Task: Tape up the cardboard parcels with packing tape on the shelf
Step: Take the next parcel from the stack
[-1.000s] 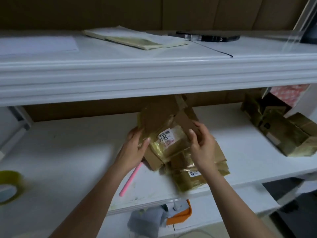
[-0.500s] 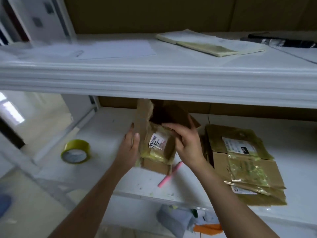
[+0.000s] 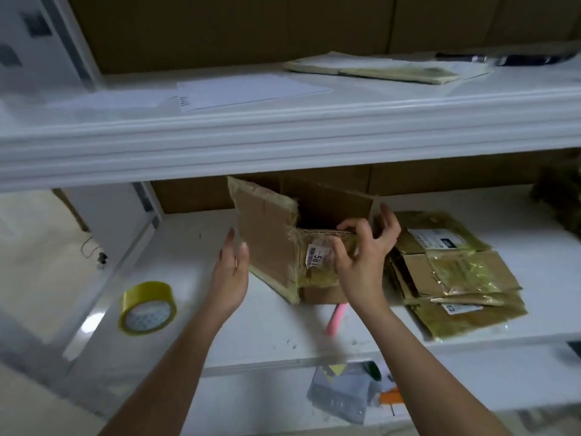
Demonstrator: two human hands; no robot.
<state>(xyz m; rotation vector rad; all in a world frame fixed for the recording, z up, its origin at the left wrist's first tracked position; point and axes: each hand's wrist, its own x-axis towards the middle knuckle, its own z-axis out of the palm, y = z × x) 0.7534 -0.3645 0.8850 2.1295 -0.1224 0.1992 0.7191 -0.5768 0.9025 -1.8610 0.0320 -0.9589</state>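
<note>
An open cardboard box (image 3: 270,243) with old yellow tape and a white label stands on the white middle shelf (image 3: 195,253), its flaps up. My right hand (image 3: 358,256) grips its front wall at the rim, thumb and fingers curled over the edge. Just left of the box's left flap, my left hand (image 3: 231,269) is held flat with straight fingers; I cannot tell if it touches. A yellow roll of packing tape (image 3: 147,306) lies on the shelf at the left, away from both hands.
A stack of flattened taped cardboard boxes (image 3: 452,272) lies right of the box. A pink pen (image 3: 335,319) lies near the shelf's front edge. The upper shelf (image 3: 283,133) overhangs with papers on it. More parcels (image 3: 559,196) sit far right. Bags lie on the lower shelf.
The box has been set upright on the shelf and its flaps have opened out. My left hand has let go of its side. My view has shifted left and closer.
</note>
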